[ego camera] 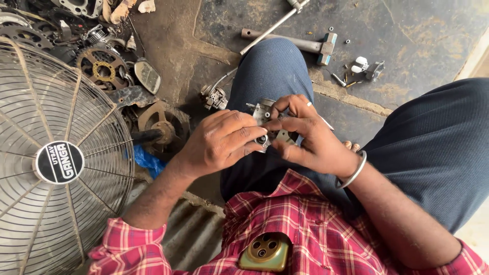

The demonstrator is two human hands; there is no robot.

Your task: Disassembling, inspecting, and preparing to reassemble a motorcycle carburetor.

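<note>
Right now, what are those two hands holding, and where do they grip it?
Both hold one small grey metal engine part over the lap. The left hand pinches its lower left side, the right hand its top and right side.

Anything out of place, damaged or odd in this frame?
Mostly clutter, no clear damage. Small screws and bits lie scattered on the dark floor by a hammer. A pile of sprockets and worn parts sits behind the fan. A brass-coloured part rests loose on the shirt. Both hands hold a small metal carburettor.
</note>
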